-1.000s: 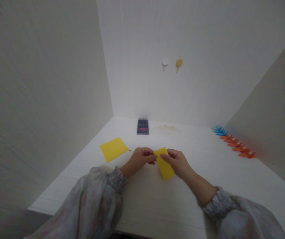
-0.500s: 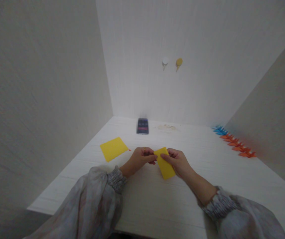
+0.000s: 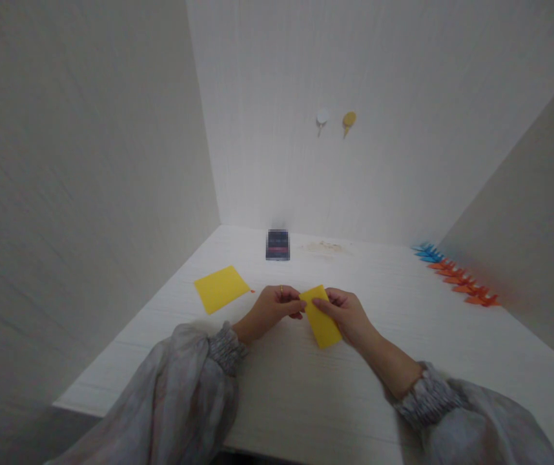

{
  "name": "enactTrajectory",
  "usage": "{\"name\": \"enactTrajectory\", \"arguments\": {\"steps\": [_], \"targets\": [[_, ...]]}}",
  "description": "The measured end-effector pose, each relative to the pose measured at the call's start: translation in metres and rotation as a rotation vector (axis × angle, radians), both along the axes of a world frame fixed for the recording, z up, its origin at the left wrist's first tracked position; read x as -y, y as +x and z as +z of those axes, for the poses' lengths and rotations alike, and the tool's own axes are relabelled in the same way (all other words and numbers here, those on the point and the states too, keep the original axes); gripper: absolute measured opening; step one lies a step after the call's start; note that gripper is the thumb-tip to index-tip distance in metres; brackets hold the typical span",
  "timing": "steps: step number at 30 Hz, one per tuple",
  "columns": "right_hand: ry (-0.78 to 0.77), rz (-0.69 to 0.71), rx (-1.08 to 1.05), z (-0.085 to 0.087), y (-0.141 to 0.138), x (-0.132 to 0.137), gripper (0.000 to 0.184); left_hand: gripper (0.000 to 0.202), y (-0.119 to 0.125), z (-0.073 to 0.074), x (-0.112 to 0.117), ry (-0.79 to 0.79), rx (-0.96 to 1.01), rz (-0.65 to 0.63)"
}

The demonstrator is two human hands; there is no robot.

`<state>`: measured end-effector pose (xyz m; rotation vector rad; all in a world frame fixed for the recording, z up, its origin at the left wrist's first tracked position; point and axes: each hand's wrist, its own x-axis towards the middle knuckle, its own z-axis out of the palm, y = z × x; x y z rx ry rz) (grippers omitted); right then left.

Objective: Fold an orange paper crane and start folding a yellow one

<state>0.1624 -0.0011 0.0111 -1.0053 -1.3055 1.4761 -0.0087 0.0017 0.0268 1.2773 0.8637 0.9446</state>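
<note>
A folded yellow paper (image 3: 321, 318) is held just above the white table (image 3: 306, 394), a little in front of me. My left hand (image 3: 271, 309), with a ring on one finger, pinches the paper's upper left edge. My right hand (image 3: 345, 314) grips its right side, thumb on top. Both hands have their fingers closed on the paper. A flat stack of yellow paper squares (image 3: 221, 288) lies on the table to the left of my left hand.
A small dark box (image 3: 277, 245) stands near the back wall. A row of blue (image 3: 425, 252) and orange (image 3: 465, 288) folded paper figures lines the right wall. Two round pins (image 3: 335, 120) stick in the back wall. Walls close the table on three sides.
</note>
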Motion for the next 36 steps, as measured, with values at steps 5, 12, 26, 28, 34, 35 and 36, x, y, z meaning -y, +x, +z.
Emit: {"name": "enactTrajectory", "arguments": {"steps": [5,12,26,28,34,35,36], "targets": [[-0.002,-0.008,0.013,0.0009,-0.0003,0.0004,0.019,0.018,0.0000,0.0006,0.0002,0.012,-0.017,-0.001],[0.000,-0.035,0.043,0.0017,-0.0006,0.0008,0.022,0.018,-0.0003,-0.0017,-0.0004,0.007,-0.003,-0.004],[-0.001,-0.041,0.080,0.0012,-0.0002,-0.0001,0.021,0.017,-0.0010,-0.0016,-0.0006,0.016,-0.021,-0.007],[-0.003,-0.034,0.072,0.0005,0.0000,-0.0006,0.020,0.018,-0.0011,-0.0018,-0.0009,0.016,-0.037,-0.017],[0.006,-0.017,0.102,0.0014,-0.0005,0.0007,0.019,0.023,-0.0015,-0.0026,-0.0021,0.060,-0.050,0.015],[0.006,-0.013,0.113,0.0020,-0.0008,0.0012,0.020,0.024,-0.0014,-0.0027,-0.0021,0.068,-0.047,0.024],[0.006,-0.010,0.124,0.0028,-0.0010,0.0018,0.020,0.023,-0.0013,-0.0026,-0.0019,0.073,-0.048,0.029]]}}
